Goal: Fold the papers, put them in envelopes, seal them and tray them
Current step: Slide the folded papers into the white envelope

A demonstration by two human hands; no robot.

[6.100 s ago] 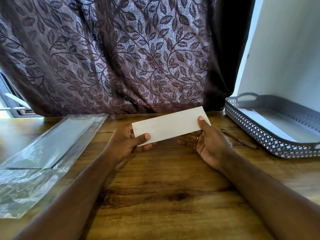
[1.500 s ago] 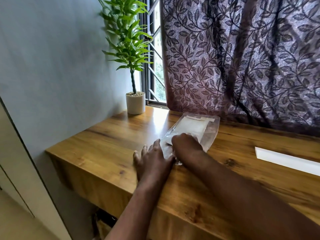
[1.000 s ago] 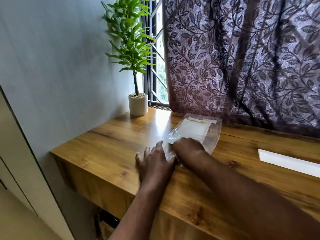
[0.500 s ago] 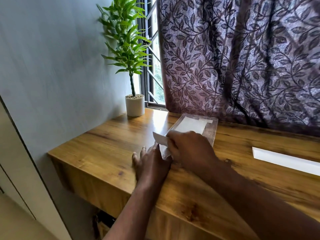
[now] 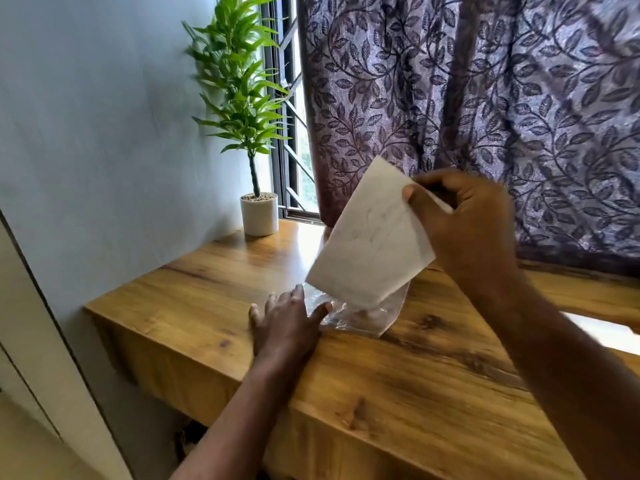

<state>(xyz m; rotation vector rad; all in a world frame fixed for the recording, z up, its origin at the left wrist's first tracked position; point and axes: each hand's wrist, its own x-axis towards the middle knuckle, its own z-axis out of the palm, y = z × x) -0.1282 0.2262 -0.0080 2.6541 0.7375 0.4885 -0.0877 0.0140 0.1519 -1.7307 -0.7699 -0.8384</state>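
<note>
Head: right hand [image 5: 464, 230] pinches one envelope [image 5: 370, 237] (aloft); left hand [image 5: 287, 320] touches bag [image 5: 363, 320].

On the table [image 5: 207, 306] the plastic sleeve [image 5: 363, 318] lies with the left hand [image 5: 285, 327] flat against its left edge, the envelope [image 5: 374, 237] held above it by the right hand [image 5: 467, 223], a folded paper [image 5: 602, 332] well to the right, a potted plant [image 5: 259, 216] at the far left corner, and the curtain [image 5: 485, 98] behind.

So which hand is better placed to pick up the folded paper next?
Left, probably: the left hand lies flat and empty at the plastic bag's edge, while the right hand has its grip on the envelope. The folded paper lies far right on the table, so the left must reach across.
</note>
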